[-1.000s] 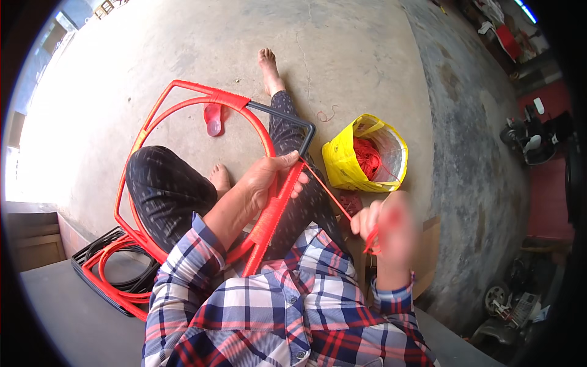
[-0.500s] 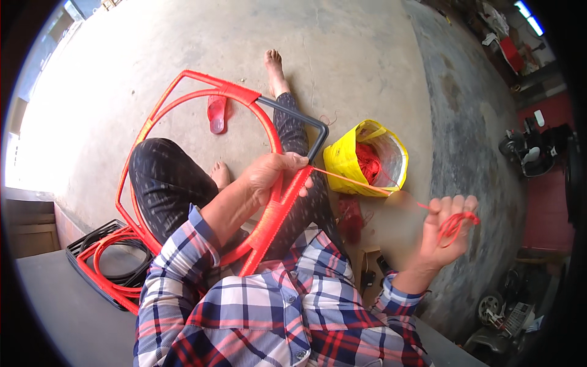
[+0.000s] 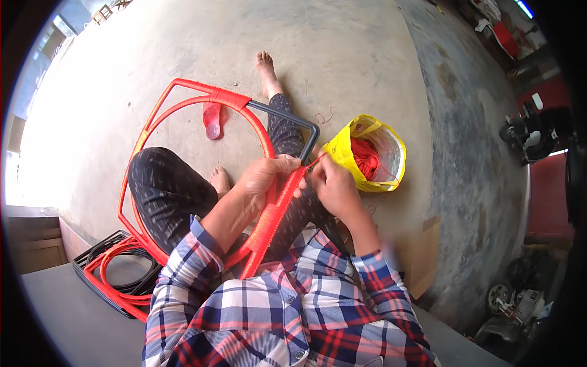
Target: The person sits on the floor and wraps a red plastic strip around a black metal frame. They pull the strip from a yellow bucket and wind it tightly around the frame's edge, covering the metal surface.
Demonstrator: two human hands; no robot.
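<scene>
My left hand (image 3: 266,177) grips the red cord-wrapped metal frame (image 3: 183,116); just beside it, my right hand (image 3: 333,183) pinches thin red cord (image 3: 315,162).

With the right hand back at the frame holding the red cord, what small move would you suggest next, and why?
Probably pass the red cord around the frame bar beside the last turn and snug it. The left hand grips the bar where the red wrapping ends, the right hand pinches the cord there, and the dark bar beyond is bare.
</scene>
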